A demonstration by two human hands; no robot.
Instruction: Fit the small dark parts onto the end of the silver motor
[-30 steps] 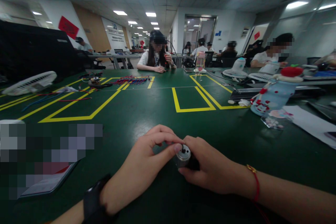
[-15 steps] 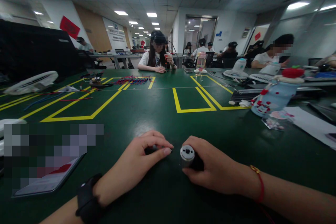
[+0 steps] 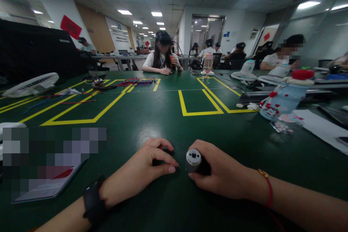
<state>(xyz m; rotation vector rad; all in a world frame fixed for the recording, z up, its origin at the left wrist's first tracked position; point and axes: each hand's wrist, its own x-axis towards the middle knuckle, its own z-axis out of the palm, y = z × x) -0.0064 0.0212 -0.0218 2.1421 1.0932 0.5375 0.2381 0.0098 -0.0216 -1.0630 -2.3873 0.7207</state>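
My right hand (image 3: 224,172) is wrapped round a small cylindrical motor (image 3: 193,157). The motor stands upright, its round silver end face turned up, with a dark centre and small holes. Its lower body is dark and partly hidden by my fingers. Just left of it, my left hand (image 3: 145,166) rests low over the green table (image 3: 152,206), thumb and index finger pinched together. Whatever lies in that pinch, if anything, is too small to make out. The other fingers of this hand are bent and held apart from the pinch.
A phone-like device (image 3: 57,188), partly pixelated, lies at left. At right stand a light blue bottle (image 3: 282,98) and a white sheet (image 3: 323,127). Red and blue wires (image 3: 138,82) lie beyond the yellow tape (image 3: 201,113). A person (image 3: 162,56) sits across the table.
My left hand has turned slightly; its pinching fingertips have dropped a little toward the table and its other fingers have lifted away. My right hand and the motor stay nearly in place.
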